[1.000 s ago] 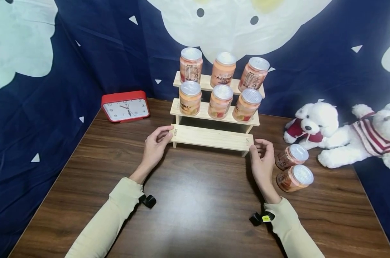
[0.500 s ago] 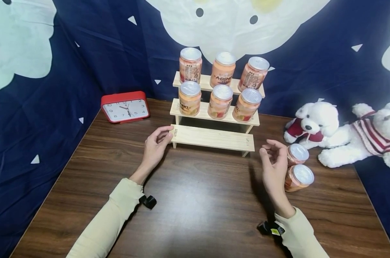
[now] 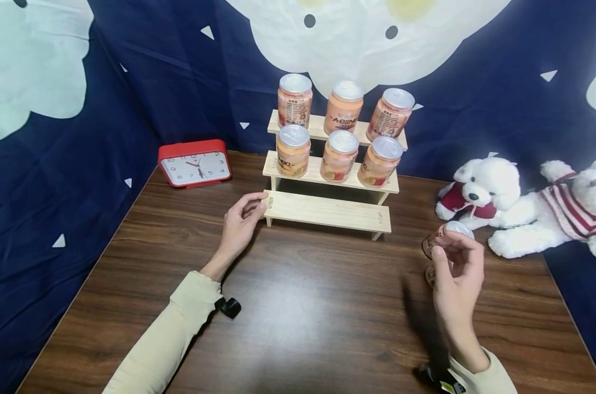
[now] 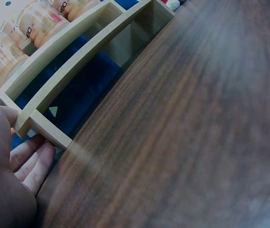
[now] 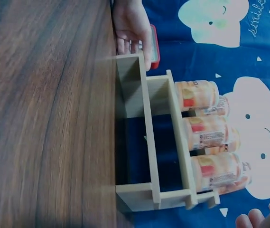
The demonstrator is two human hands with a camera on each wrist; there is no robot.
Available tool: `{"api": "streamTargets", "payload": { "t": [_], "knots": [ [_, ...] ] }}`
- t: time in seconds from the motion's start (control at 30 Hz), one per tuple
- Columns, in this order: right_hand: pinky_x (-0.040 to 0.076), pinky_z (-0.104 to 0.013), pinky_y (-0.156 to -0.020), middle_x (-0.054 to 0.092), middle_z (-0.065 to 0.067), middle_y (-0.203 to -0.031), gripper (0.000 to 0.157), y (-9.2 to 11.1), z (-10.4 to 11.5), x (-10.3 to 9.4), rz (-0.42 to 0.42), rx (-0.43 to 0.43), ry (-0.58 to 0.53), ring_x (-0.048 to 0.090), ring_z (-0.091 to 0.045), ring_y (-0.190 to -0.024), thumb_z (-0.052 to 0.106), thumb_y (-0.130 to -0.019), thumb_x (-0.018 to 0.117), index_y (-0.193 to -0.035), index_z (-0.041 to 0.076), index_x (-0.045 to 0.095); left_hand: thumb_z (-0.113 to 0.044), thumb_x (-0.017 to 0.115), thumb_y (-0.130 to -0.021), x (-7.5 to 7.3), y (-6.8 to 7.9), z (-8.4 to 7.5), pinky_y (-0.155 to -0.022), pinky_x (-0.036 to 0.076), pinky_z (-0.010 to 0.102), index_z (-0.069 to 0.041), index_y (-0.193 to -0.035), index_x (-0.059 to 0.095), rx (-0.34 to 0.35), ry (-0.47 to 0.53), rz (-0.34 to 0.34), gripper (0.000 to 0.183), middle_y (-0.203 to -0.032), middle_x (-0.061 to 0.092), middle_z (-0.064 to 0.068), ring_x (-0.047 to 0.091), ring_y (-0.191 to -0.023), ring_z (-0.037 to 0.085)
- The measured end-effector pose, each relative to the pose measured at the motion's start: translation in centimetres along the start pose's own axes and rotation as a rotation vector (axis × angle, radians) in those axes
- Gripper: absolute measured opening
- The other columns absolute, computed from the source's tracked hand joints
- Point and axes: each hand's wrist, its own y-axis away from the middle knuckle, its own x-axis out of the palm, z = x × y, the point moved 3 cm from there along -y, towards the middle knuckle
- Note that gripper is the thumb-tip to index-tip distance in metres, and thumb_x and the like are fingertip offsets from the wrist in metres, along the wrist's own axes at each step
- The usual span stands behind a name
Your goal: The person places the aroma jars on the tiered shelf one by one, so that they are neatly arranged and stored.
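A three-tier wooden display stand [image 3: 327,212] stands on the table, its lowest step bare. My left hand [image 3: 239,223] holds the left end of that step. In the left wrist view, the thumb is by the step's top edge and the fingers [image 4: 38,164] are curled beside its leg. My right hand [image 3: 458,284], fingers loosely curved, is over two orange fruit jars with silver lids at the right. It hides most of the near jar [image 3: 429,276] and part of the far jar [image 3: 459,228]. In the right wrist view only its fingertips [image 5: 256,217] show.
Several similar jars [image 3: 340,156] fill the middle and top tiers. A red alarm clock [image 3: 194,163] stands at the back left. Two white plush dogs [image 3: 487,183] sit at the back right. Dark blue cloth [image 3: 145,65] hangs behind the wooden table [image 3: 288,306].
My right hand has left the right end of the lowest step and moved right, over the two jars. The left hand and the stand stay in place.
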Motion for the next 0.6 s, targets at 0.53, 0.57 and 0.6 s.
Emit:
{"api": "streamTargets", "payload": {
  "t": [0.53,0.57,0.6],
  "knots": [
    [0.05,-0.022,-0.093,0.069,-0.012,-0.108,0.038,0.4,1.2,-4.5,-0.162,-0.051,0.037,0.064,-0.021,-0.103,-0.025,-0.092,0.059,-0.129,-0.016,0.064,-0.009,0.069,-0.11,0.2,0.0,-0.1,-0.095,0.059,0.02,0.003,-0.136,0.073,0.006,0.025,0.009,0.029,-0.134,0.074,0.024,0.071,-0.11,0.004],
    [0.05,-0.022,-0.093,0.07,-0.011,-0.107,0.038,0.5,1.1,-4.8,-0.172,-0.044,0.065,0.064,-0.02,-0.102,-0.024,-0.092,0.06,-0.129,-0.015,0.064,-0.009,0.07,-0.11,0.2,0.0,-0.1,-0.095,0.059,0.02,0.003,-0.136,0.073,0.005,0.024,0.007,0.028,-0.134,0.074,0.024,0.071,-0.11,0.004],
    [0.05,-0.022,-0.094,0.07,-0.009,-0.107,0.038,0.5,1.1,-5.1,-0.178,-0.042,0.112,0.064,-0.019,-0.102,-0.023,-0.093,0.061,-0.13,-0.015,0.065,-0.009,0.069,-0.11,0.2,0.0,-0.1,-0.095,0.059,0.02,0.003,-0.135,0.073,0.003,0.024,0.005,0.028,-0.134,0.074,0.024,0.071,-0.11,0.004]
  ]
}}
